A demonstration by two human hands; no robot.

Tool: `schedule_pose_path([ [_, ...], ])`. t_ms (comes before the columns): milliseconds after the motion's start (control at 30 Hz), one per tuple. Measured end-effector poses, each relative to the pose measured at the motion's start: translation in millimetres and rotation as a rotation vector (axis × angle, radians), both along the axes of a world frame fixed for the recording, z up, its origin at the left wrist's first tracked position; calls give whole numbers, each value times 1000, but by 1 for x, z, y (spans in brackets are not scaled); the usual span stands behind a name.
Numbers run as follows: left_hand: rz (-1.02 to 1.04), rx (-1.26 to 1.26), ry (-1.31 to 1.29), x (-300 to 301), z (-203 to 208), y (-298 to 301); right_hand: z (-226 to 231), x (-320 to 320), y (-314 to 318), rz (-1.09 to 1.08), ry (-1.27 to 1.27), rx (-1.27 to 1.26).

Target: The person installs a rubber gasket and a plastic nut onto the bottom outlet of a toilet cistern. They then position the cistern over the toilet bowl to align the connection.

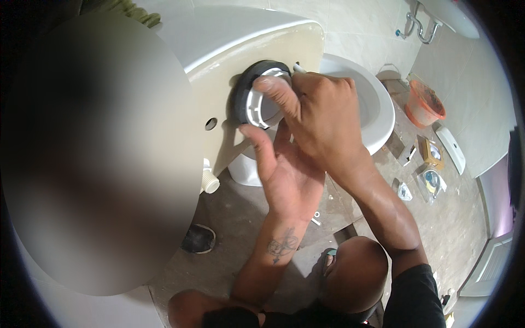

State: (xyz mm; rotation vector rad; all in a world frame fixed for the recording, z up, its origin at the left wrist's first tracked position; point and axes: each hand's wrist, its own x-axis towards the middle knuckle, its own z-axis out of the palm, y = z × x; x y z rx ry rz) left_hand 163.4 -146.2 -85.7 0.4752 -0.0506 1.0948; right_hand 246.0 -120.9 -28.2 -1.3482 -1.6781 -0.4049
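A white toilet cistern (257,30) is tipped so that its unglazed underside faces me. From the underside sticks out a white plastic ring nut (255,105) with a thick black rubber gasket (242,90) behind it. My right hand (324,117) comes over from the right, its fingers curled at the nut's right side and its thumb across the top. Below, my left hand (284,164) is turned palm up, thumb at the nut's lower rim; its fingertips are hidden behind my right hand. A threaded white plastic inlet (209,181) juts from the cistern lower left.
Behind my right hand stands a white toilet bowl (377,112). An orange bucket (424,106), a white cistern lid (451,148), a small box (433,153) and bagged fittings (432,183) lie along the right wall. A co-worker's blurred head (104,158) fills the left side.
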Motion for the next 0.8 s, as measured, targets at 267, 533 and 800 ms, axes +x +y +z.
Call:
schedule_pose_path([
  [267, 249, -93, 22, 8, -9, 6, 11, 11, -20, 237, -29, 82],
  [533, 101, -118, -82, -1, 0, -2, -5, -11, -20, 190, 221, 39],
  [800, 124, -24, 25, 2, -17, 7, 9, -9, -16, -23, 126, -130],
])
